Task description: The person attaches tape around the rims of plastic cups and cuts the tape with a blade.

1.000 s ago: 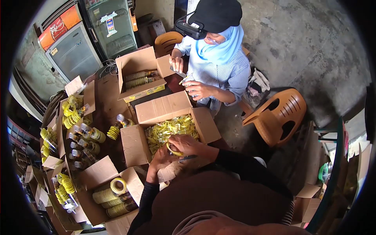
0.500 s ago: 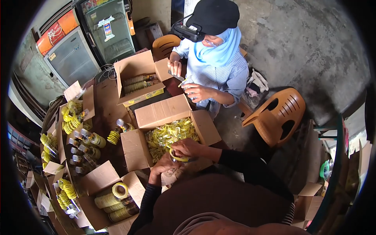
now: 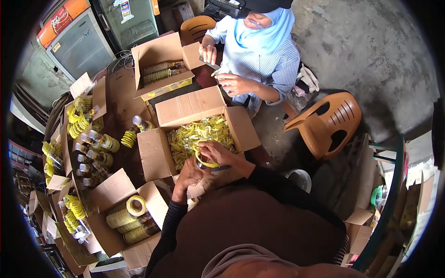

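Note:
Both my hands are close together over the near edge of a cardboard box [image 3: 150, 153] full of yellow strips and clear plastic scraps [image 3: 199, 134]. My left hand [image 3: 191, 172] is closed around a small object that its fingers mostly cover. Closed on a yellow ring [image 3: 206, 163], my right hand [image 3: 214, 152] sits just right of it. A dark blade-like tool [image 3: 220, 167] sticks out below my right hand; its handle is hidden.
Across the box a co-worker [image 3: 259, 60] holds a knife and a small item. Boxes with stacked yellow rings [image 3: 136, 205] stand at the lower left and behind. Bottles [image 3: 104, 140] stand on the table [image 3: 121, 97]. A brown chair [image 3: 331, 123] is at the right.
The view has tilted, so the boxes and co-worker appear higher. My hands remain together on the yellow ring, which has turned slightly. A pale bucket now shows beside my right arm.

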A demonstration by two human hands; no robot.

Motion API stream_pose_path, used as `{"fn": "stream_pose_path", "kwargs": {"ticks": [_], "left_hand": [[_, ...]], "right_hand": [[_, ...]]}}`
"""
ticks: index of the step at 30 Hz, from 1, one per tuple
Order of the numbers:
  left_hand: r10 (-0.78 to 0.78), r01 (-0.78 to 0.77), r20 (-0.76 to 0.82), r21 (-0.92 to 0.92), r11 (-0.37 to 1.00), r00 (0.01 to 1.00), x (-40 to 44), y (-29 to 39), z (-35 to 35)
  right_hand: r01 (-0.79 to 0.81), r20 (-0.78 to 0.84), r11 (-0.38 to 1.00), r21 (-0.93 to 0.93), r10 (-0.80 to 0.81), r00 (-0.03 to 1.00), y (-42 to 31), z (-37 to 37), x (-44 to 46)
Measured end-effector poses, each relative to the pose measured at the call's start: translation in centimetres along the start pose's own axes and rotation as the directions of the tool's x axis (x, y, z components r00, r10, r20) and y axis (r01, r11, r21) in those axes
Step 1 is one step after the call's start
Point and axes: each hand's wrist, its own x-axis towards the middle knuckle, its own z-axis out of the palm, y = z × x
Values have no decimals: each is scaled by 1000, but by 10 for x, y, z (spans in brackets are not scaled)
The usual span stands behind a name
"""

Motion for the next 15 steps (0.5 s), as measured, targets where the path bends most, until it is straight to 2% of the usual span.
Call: {"fn": "stream_pose_path", "kwargs": {"ticks": [2,3,5,7,9,10,11,13,14,15], "left_hand": [[-5,6,-58,17,1000,998,-1,18,-1],[-1,2,-61,21,1000,998,0,15,-1],[48,-45,-43,56,997,998,0,8,-1],[58,-57,-5,42,997,998,-5,5,-7],[159,-122,135,-250,961,978,-13,27,-18],[173,-80,102,-591,803,980,-17,31,-15],[172,-90,88,-581,809,981,-24,43,-15],[-22,181,189,-891,417,982,-46,69,-25],[-42,161,159,-878,451,986,-56,57,-26],[-96,154,121,-803,576,988,-67,33,-22]], "right_hand": [[198,15,964,-175,-198,980,-1,-2,3],[203,14,963,-178,-204,979,-6,-4,2],[-68,-8,980,-189,68,998,-20,-7,-1],[12,-4,971,-240,-13,1000,-15,-8,-3],[45,58,966,-254,-31,998,-16,-12,-6],[72,68,959,-273,-55,996,-15,-13,-8],[91,76,959,-270,-73,994,-24,-17,-10],[-34,248,902,-430,155,956,-50,-21,-8],[19,232,887,-461,100,967,-43,-17,-9],[65,213,870,-489,47,976,-37,-9,-10]]}}
